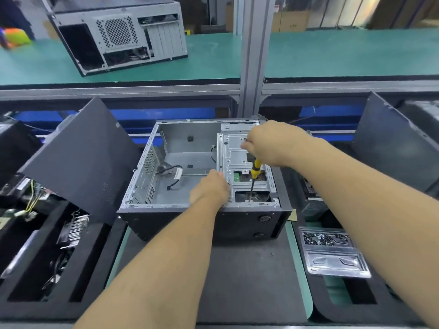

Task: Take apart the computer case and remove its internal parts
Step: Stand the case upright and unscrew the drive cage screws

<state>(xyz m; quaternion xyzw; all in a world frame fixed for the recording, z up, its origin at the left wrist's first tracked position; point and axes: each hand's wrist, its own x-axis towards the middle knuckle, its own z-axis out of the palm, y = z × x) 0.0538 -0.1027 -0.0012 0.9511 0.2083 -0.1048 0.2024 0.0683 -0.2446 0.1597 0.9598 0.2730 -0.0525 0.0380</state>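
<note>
The computer case (199, 176) lies open-side up on the mat (237, 269), a drive cage (247, 162) in its right half. A side panel (80, 157) leans to its left above a foam tray (47, 252); a screw tray (330, 252) sits to its right. Behind, on the raised shelf (213, 60) (far left), stands a second case (118, 34).

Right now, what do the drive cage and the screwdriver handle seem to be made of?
Drive cage: probably bare sheet steel, dull grey, with stamped holes and folded edges.
Screwdriver handle: likely moulded plastic or rubber, yellow with black parts, matte; the right hand covers its top.
</note>
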